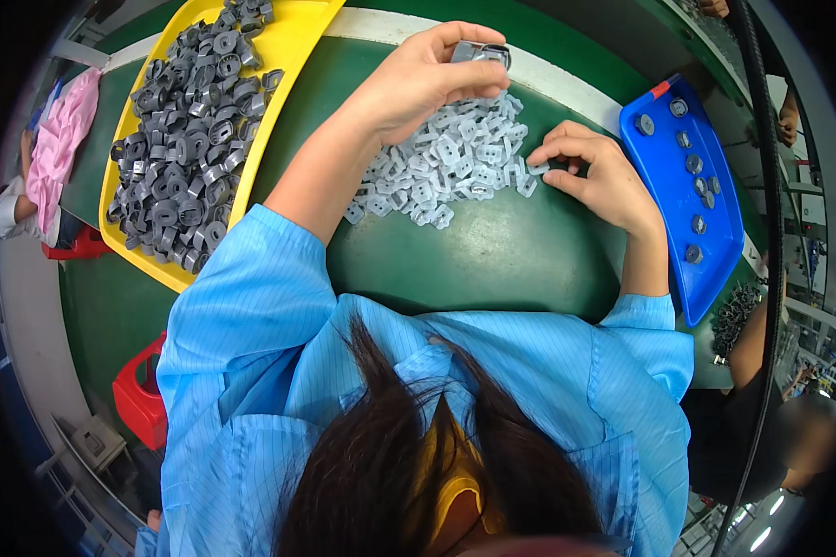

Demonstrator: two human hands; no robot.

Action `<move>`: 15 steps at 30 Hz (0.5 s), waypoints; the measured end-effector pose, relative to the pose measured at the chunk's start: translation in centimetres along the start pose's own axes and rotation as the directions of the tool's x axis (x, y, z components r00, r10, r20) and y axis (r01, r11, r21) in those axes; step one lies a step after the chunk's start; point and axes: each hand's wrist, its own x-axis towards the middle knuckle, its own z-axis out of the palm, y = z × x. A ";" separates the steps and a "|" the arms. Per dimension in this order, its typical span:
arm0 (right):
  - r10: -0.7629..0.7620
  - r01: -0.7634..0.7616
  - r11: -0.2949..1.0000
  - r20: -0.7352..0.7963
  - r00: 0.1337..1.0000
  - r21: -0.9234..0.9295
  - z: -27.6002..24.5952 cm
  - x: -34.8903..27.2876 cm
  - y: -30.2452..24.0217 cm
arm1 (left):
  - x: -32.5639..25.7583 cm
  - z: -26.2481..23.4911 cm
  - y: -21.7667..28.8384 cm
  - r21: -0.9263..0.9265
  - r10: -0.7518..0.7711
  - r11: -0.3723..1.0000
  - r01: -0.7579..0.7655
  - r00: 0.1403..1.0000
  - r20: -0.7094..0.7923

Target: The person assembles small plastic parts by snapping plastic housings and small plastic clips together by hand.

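Observation:
My left hand [416, 85] is raised over the far edge of a pile, fingers closed around a dark grey plastic housing [483, 54]. Beneath it, small translucent plastic pieces [455, 153] lie heaped on the green tabletop [474, 251]. At the right side of that heap, my right hand [604, 176] pinches one small translucent piece [538, 169] between thumb and fingers. The two hands are apart from each other.
A yellow tray [260, 153] full of dark grey ring-shaped housings stands to the left. On the right, a blue tray [720, 237] holds several grey parts. A red stool [139, 395] is at the left. A black cable [773, 232] runs along the right, near another person.

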 end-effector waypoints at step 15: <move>0.130 0.057 0.948 -0.547 0.827 0.312 0.5 4.7 -3.4 | 0.3 1.2 -2.0 0.361 0.294 0.894 -0.266 0.956 -0.023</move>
